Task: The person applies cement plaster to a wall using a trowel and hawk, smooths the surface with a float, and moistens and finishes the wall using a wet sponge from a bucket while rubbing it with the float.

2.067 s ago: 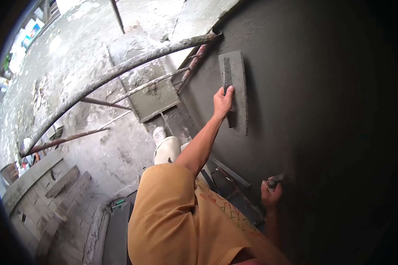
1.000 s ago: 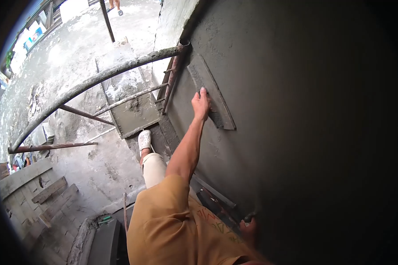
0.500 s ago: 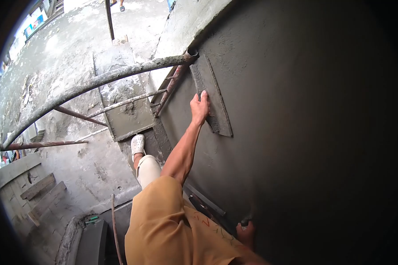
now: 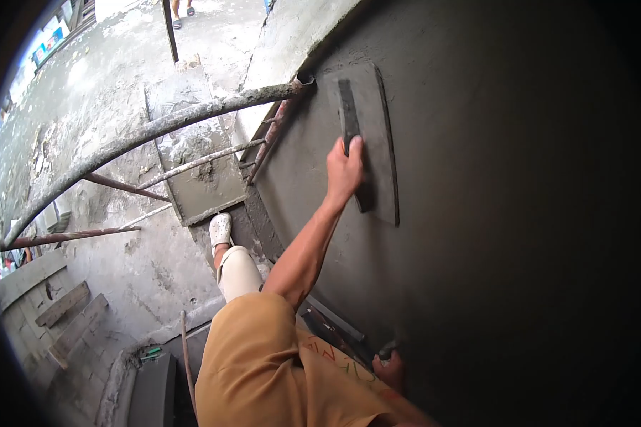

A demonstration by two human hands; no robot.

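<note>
My left hand (image 4: 345, 171) is closed around the handle of a large rectangular plastering float (image 4: 379, 135). The float's face lies against the grey, freshly plastered wall (image 4: 477, 185), its long side running up the view. Low in the view, my right hand (image 4: 389, 371) is in shadow close to the wall. Its fingers are curled round a small dark object, possibly a tool handle, too dim to name.
A mortar-caked metal frame (image 4: 185, 117) with rungs stands left of the wall. Beneath it lies a board (image 4: 210, 192) with wet mortar, beside a foot in a white clog (image 4: 221, 229). Wooden planks (image 4: 64, 306) lie at lower left. Another person's feet (image 4: 181, 18) show at the top.
My left hand has moved the float right across the wall, and its face has turned flatter to the surface. My right hand has shifted slightly up and left.
</note>
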